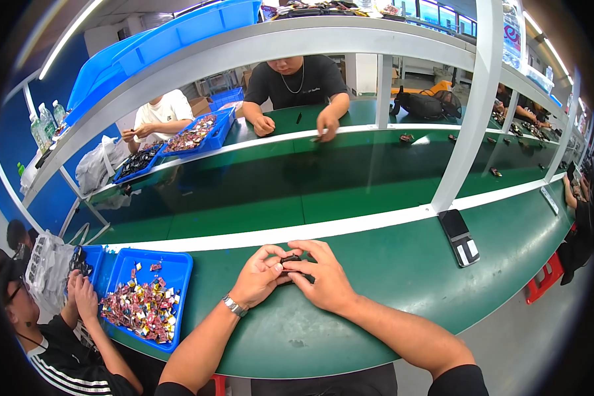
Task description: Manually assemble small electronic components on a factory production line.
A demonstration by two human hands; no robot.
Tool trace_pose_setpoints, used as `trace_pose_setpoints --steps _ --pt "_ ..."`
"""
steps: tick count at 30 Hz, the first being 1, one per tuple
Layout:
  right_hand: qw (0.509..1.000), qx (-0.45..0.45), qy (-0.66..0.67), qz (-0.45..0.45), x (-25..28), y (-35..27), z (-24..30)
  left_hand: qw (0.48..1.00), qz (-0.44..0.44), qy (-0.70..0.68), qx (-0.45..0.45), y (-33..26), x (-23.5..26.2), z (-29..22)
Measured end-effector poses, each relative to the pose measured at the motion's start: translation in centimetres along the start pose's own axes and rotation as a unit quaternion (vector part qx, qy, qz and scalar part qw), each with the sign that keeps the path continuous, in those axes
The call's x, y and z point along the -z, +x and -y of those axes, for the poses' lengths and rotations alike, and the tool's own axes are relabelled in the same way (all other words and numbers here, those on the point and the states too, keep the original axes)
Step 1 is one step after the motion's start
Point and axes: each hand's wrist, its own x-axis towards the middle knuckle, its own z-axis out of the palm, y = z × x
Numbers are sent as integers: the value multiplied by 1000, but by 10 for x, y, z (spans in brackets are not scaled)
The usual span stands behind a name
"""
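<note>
I note my left hand (pixel 259 276) and right hand (pixel 322 280) pinched together on a small black plastic part (pixel 291 259) above the green bench (pixel 389 264); it looks light, rigid, best gripped by its edges.

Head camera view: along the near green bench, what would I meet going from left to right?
Blue plastic tray of small coloured parts → left hand → small black part pinched by both hands → right hand → flat black and white device.

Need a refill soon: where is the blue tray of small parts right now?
In the head view, the blue tray sits on the green workbench at lower left, just left of the left hand.
</note>
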Motion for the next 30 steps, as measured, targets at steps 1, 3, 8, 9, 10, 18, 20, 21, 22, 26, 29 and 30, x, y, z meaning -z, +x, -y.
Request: trace_pose_setpoints --steps 1,3,8,9,10,18,20,21,22,26,29,30 --pt "1000 12 -12 -13 0 0 -1 1000 0 1 0 0 0 0" --pt "1000 8 -2 -15 0 0 -1 1000 7 -7 7 1 -1 0" --pt "999 16 13 -29 0 0 3 1000 4 -16 0 -1 -2 4" --pt "999 28 13 -28 2 2 5 1000 1 -14 -5 0 -2 4" --pt "999 40 12 -27 3 3 6 1000 1 -15 -5 0 -1 4" --pt "999 28 7 -33 1 1 2 1000 11 -24 -10 -2 0 5" --pt "999 23 14 -33 -3 1 3 1000 -9 -10 -20 -1 -3 6" --pt "999 16 19 -31 -6 2 3 999 -25 4 -32 1 -4 7" --pt "999 10 25 -29 -7 3 3 999 -24 3 -33 1 -4 9" --pt "999 20 -7 -36 -4 7 5 998 -48 -9 -44 3 -10 8" --pt "994 62 -51 -68 2 7 4 998 -51 -13 -32 3 -11 10" --pt "995 63 -49 -66 2 8 5 999 -48 -9 -19 3 -8 10"
